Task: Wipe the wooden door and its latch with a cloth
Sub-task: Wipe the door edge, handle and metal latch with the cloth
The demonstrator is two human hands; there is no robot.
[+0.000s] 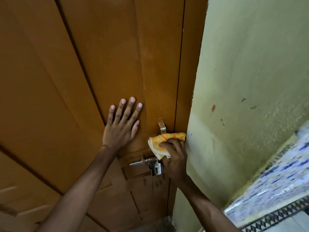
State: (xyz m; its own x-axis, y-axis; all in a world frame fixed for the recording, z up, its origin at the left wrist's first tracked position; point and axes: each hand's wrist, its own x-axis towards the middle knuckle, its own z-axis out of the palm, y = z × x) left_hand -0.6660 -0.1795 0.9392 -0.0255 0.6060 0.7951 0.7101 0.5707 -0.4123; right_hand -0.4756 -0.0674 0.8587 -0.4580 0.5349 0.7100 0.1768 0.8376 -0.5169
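Observation:
A brown wooden door (103, 56) fills the left and middle of the head view. My left hand (122, 123) lies flat on it with fingers spread, holding nothing. My right hand (175, 158) grips a folded orange and yellow cloth (165, 143) and presses it against the door's right edge, beside the frame. A small metal handle (161, 125) sits just above the cloth. The metal sliding latch (148, 163) is just below the cloth, to the left of my right hand; its right end is hidden by that hand.
A pale green wall (250, 81) with a few marks rises right of the door frame. Blue and white patterned tiles (275, 181) with a dark border run along the lower right.

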